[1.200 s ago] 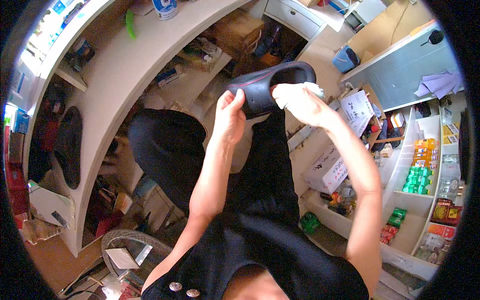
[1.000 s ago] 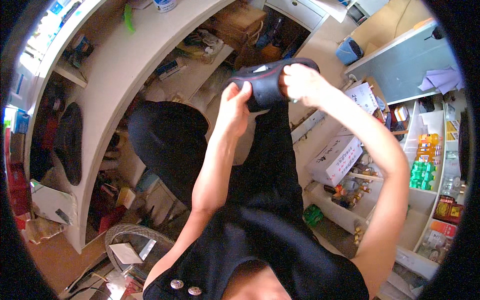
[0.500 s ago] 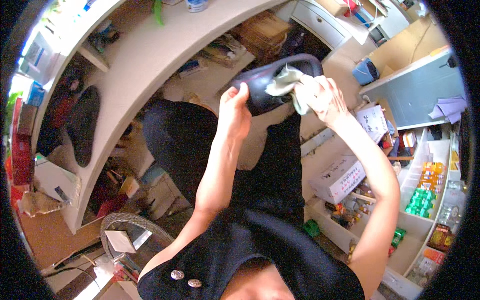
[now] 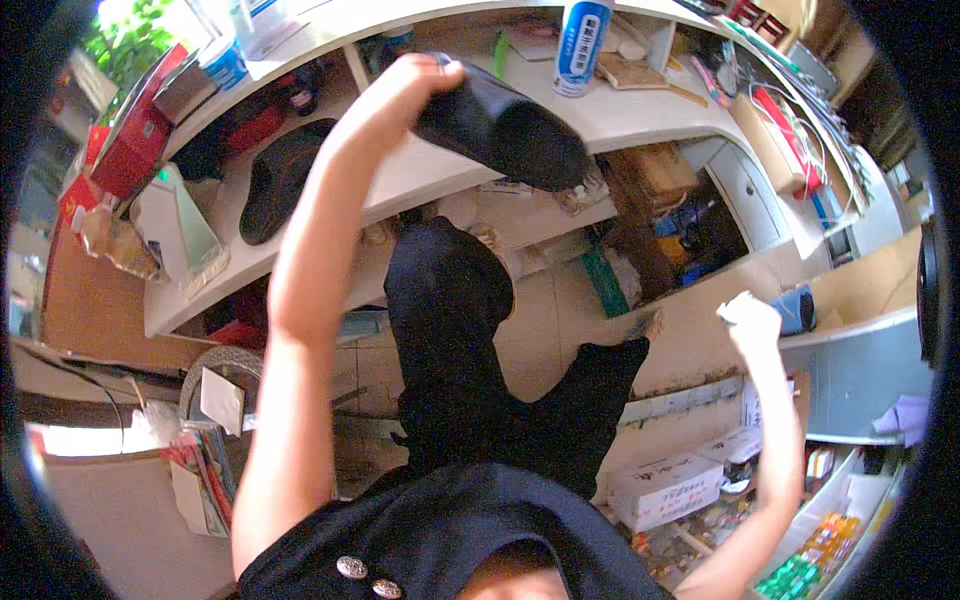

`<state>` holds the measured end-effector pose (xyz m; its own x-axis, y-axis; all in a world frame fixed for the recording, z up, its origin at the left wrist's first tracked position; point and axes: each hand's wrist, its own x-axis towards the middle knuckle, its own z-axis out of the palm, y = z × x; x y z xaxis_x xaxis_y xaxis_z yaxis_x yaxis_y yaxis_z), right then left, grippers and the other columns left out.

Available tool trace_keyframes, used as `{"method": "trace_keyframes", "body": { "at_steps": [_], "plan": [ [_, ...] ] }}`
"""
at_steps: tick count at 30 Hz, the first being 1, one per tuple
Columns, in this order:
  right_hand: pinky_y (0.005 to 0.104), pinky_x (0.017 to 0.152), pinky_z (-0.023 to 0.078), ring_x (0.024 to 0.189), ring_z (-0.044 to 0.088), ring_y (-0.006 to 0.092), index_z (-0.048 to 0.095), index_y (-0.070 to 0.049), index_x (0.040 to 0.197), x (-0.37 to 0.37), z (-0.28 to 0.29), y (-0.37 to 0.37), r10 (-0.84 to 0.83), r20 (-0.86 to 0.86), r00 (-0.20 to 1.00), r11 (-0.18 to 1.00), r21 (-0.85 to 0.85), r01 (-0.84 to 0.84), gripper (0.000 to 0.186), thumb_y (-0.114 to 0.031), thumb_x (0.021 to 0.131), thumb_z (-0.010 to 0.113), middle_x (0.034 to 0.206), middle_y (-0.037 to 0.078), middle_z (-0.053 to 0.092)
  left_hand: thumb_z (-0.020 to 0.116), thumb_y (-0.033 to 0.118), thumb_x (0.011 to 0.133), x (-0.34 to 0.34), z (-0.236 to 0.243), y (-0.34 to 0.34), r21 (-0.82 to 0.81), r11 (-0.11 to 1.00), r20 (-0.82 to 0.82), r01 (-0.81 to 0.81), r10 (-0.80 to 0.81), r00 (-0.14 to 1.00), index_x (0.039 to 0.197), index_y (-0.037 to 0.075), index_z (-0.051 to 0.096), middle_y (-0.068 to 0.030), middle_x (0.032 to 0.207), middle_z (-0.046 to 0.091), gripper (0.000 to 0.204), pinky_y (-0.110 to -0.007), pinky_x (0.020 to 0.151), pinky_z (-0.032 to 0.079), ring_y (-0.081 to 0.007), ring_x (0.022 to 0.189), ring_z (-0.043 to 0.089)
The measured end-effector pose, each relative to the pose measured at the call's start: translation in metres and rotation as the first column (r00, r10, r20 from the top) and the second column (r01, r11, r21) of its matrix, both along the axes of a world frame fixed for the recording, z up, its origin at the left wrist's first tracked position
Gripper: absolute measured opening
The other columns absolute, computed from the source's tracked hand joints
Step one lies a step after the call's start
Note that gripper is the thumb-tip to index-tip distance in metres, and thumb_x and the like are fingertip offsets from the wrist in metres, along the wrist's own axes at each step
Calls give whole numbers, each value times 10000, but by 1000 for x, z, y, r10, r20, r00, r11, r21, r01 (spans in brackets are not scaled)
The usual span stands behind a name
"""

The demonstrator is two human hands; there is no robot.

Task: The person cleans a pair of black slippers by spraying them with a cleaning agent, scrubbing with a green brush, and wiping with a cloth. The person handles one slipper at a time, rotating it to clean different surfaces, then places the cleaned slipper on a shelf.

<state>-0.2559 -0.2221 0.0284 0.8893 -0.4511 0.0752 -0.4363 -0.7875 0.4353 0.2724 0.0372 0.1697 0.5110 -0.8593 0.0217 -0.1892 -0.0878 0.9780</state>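
My left hand (image 4: 408, 88) is raised over the white desk and closed on one end of a black shoe (image 4: 485, 125). The shoe tilts down to the right, its dark opening facing me. A second black shoe (image 4: 283, 180) lies on the desk, left of my left forearm. Far off to the right, my right hand (image 4: 757, 328) is closed on a crumpled pale cloth (image 4: 736, 308), which pokes out beyond the fingers. Cloth and shoe are well apart. A blue and white can (image 4: 582, 48) stands upright on the desk, right of the held shoe.
The curved white desk (image 4: 400, 185) runs across the top, with open shelves beneath holding a wooden box (image 4: 655, 172). A white carton (image 4: 665, 490) and bottles in a bin (image 4: 835, 540) lie low on the right. A blue container (image 4: 797, 310) is beside my right hand.
My left hand has lifted the shoe up and left over the desk. My right hand has taken the cloth off the shoe and swung right and down. The view has shifted.
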Motion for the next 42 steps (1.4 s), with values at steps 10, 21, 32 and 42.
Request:
{"method": "trace_keyframes", "body": {
  "at_steps": [10,21,32,42],
  "plan": [
    [442,709,525,808,669,350,681,-74,909,-2,-42,92,-365,-37,930,799,500,334,356,-409,797,721,847,139,671,429,524,945,131,-28,-74,378,789,822,-484,-46,568,1152,-5,655,-206,1196,634,612,-442,982,440,-362,1098,603],
    [469,676,490,788,629,389,624,-49,887,-16,-39,117,-391,111,914,780,567,264,327,-329,784,758,823,157,613,642,295,868,-12,-57,87,-242,768,838,-593,474,271,925,48,599,-136,890,635,257,-400,762,494,-316,874,626],
    [314,869,483,997,611,151,612,-63,1146,141,24,89,-682,448,578,180,869,-461,341,-216,863,724,1084,54,645,603,419,922,81,-66,205,-116,709,-457,-696,584,671,1159,-95,537,-152,1105,605,570,-314,901,462,-234,1007,564],
    [447,1057,396,1235,493,329,442,-106,1375,390,89,39,23,687,726,542,602,-586,702,-268,757,734,1387,188,454,586,371,951,120,-74,177,-123,836,-662,-535,332,671,1239,71,522,-101,1181,586,420,-298,897,461,-206,1056,566]
  ]
}}
